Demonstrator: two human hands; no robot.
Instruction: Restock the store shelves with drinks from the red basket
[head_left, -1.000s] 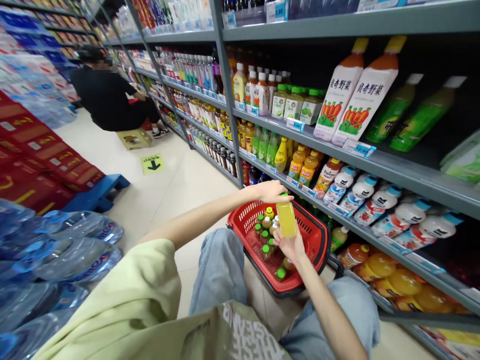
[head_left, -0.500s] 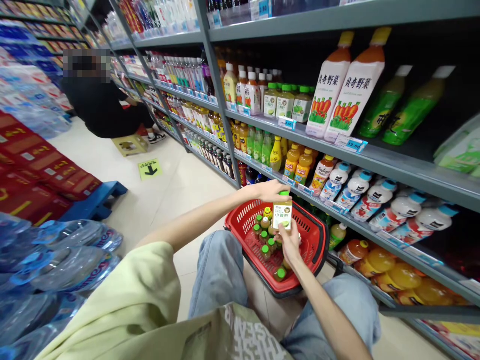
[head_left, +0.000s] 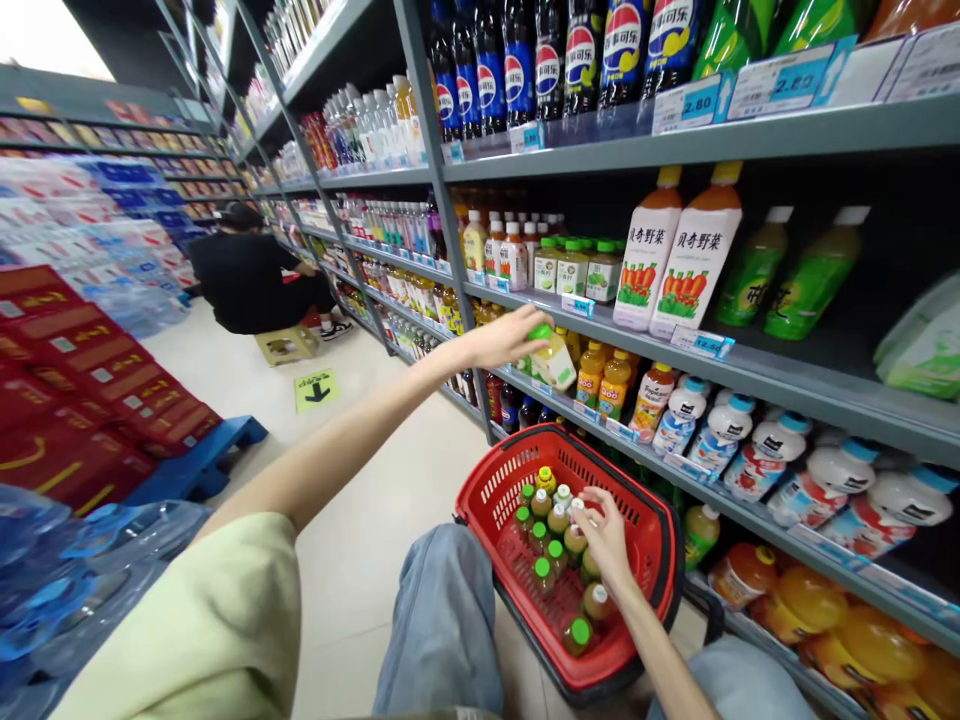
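My left hand [head_left: 504, 340] is closed round the green cap of a small juice bottle [head_left: 555, 362] with a pale label. The bottle is tilted, held out in front of the drinks shelf. Lower down, my right hand [head_left: 604, 535] reaches into the red shopping basket [head_left: 517, 610], its fingers curled at the cap of a white-capped bottle [head_left: 576, 540]. Several more small bottles stand in the basket, some with green caps [head_left: 541, 568], others with white ones. A yellow-capped bottle [head_left: 545, 478] is at the far side.
Shelves [head_left: 750, 370] of drinks run along the right, with similar green-capped bottles [head_left: 572, 265] on one level. At left are red cartons [head_left: 90, 370] on a blue pallet [head_left: 202, 455] and packs of water bottles [head_left: 97, 590]. A person in black [head_left: 247, 270] sits on a stool [head_left: 286, 345] ahead.
My left hand has carried the green-capped bottle up from above the basket to the shelf side, tilting it. My right hand has let go of that bottle and lowered into the basket.
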